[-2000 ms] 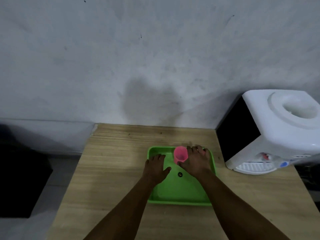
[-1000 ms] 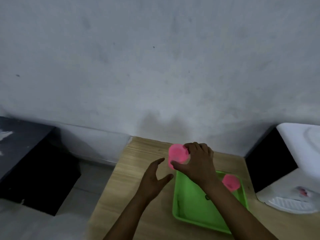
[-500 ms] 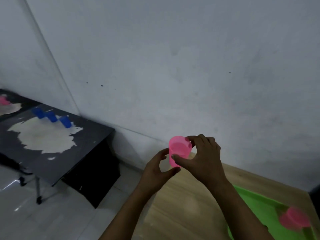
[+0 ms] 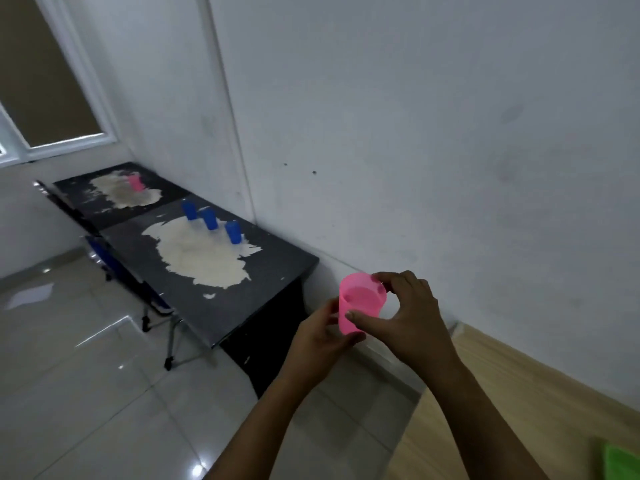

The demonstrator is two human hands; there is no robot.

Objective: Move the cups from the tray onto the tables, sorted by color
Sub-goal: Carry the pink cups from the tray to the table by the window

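the pink cup (image 4: 360,306) is in the air, upright, between the two hands, out past the left end of the wooden tabletop (image 4: 519,410) and above the tiled floor (image 4: 86,393). the right hand (image 4: 408,317) pinches it near the rim, thumb on the near wall and curled fingers (image 4: 388,278) over the far edge. the left hand (image 4: 322,336) cups the lower body from the left and below, its fingers wrapped around the wall.

the step in hand looks like carrying this cup to its colour's place. three blue cups (image 4: 209,218) stand in a row on the nearer dark tabletop (image 4: 242,306), close to the wall, and a single pink cup on the far tabletop (image 4: 135,182) stands beyond them. so the carried cup most likely belongs on the far dark tabletop (image 4: 79,192), beside that one.

to do it well, the person should settle the cup in one firm grasp around the body rather than a rim pinch, since a thin plastic wall may flex and slip. the route runs past the blue row, so the cup should stay high and clear of them. it should go down upright, near the other pink cup but not touching it. a corner of the green tray (image 4: 623,462) shows at the lower right; what remains in it cannot be told.
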